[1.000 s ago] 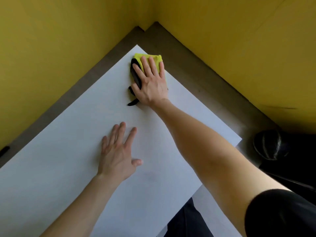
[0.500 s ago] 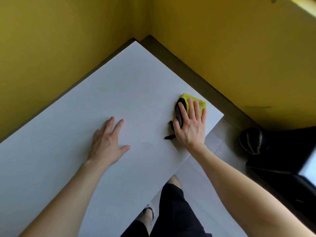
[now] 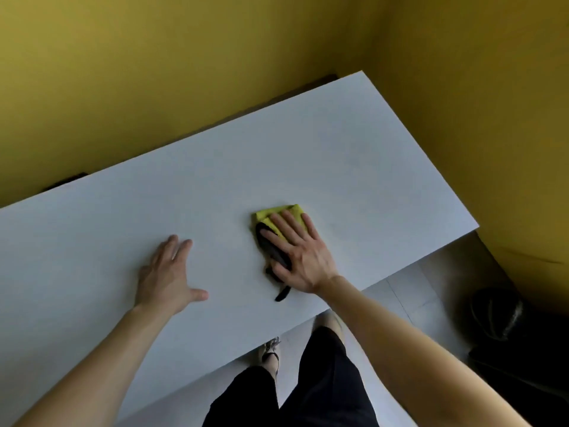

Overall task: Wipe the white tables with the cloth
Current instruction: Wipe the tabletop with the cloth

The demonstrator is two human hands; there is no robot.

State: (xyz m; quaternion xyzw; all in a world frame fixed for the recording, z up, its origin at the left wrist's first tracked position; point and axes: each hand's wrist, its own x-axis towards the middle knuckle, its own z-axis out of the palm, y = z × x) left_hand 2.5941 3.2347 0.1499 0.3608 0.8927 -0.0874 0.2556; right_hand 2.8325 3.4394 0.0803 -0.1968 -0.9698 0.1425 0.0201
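The yellow-and-black cloth [image 3: 277, 211] lies flat on the white desk [image 3: 338, 155], at three o'clock from the left hand [image 3: 167, 277]. The right hand [image 3: 303, 257] presses it down with straight, spread fingers. The left hand rests flat, fingers straight, holding nothing. The cloth looks soft, light and limp. It would likely bunch if pinched, so a flat palm over its middle suits best.

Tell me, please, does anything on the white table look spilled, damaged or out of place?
Nothing stands out. The white table shows no spill or damage. The right hand presses flat on the yellow cloth; the left hand rests flat on the table. A black strip trails out under the right hand.
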